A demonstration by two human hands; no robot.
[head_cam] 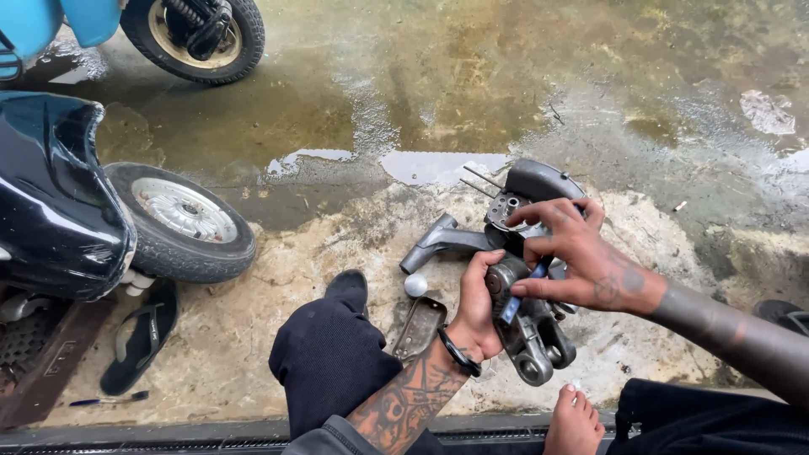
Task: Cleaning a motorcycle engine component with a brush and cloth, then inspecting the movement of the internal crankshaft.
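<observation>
Engine casing (527, 324), grey cast metal, sits on the wet concrete floor (472, 76) between the person's knees, near centre-right of the scene, upright-ish with the mount lugs pointing near. It is out of any scooter, so removal looks done; stud rods (482, 181) stick out bare at the far end, so that end reads as stripped. What is left on the casing cannot be judged from this view. Left hand (479, 312) comes up from near, forearm angled far-right, fingers curled closed around the casing's round boss, steadying it. Right hand (573, 257) reaches in from the right, wrist bent down; thumb and forefinger pinch a small blue-handled tool (522, 291) against the casing, the remaining fingers spread and resting on the far part of the block. Tool tip is hidden, so contact point is unclear. A small white ball (415, 286) and a flat metal bracket (419, 329) lie just left of the casing. Black scooter (59, 194) with its front wheel stands at left, a sandal (139, 337) near it.
</observation>
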